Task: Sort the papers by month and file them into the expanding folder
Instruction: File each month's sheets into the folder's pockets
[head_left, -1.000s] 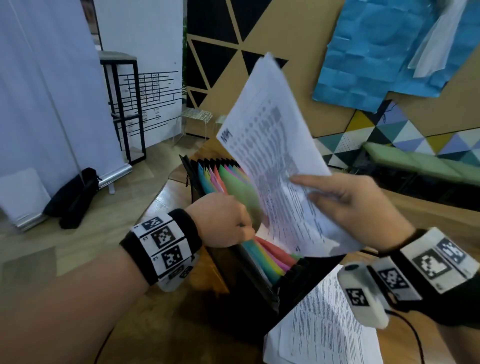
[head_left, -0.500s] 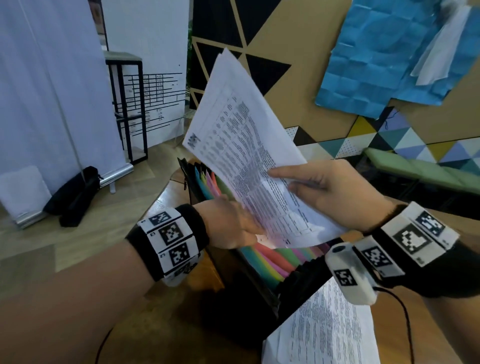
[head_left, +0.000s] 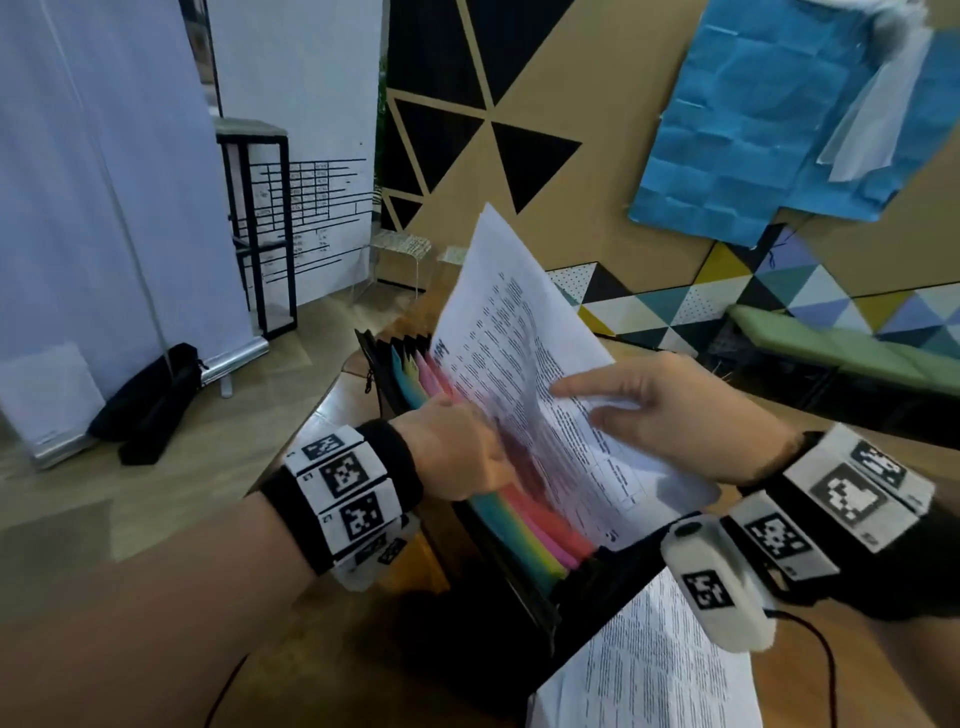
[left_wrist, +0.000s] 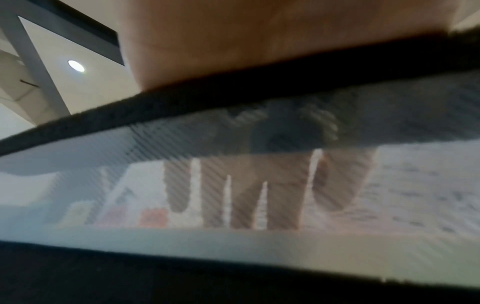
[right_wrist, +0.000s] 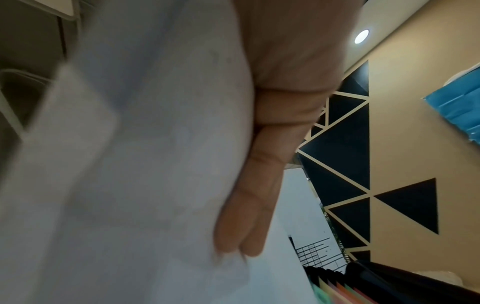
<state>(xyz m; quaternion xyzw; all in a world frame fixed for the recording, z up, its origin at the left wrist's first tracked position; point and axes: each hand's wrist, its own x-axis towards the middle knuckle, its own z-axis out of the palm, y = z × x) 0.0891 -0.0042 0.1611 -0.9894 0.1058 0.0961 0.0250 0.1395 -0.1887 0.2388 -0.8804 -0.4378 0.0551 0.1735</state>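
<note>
White printed sheet (head_left: 524, 364), dense with small black text, held tilted above the expanding folder (head_left: 498, 566), its lower part blurred. Right hand (head_left: 670, 415) pinches the sheet, forefinger straight on the printed face; in the right wrist view the remaining fingers (right_wrist: 259, 185) lie straight and together against the back of the paper. Left hand (head_left: 457, 452) reaches among the dividers; how its fingers lie cannot be told. Black folder stands open on a wooden table (head_left: 332, 426), holding coloured dividers (head_left: 524, 525): blue, green, yellow, pink, red; their count is unclear. One further stack of printed papers (head_left: 649, 670) lies on the table beside the folder's near end.
</note>
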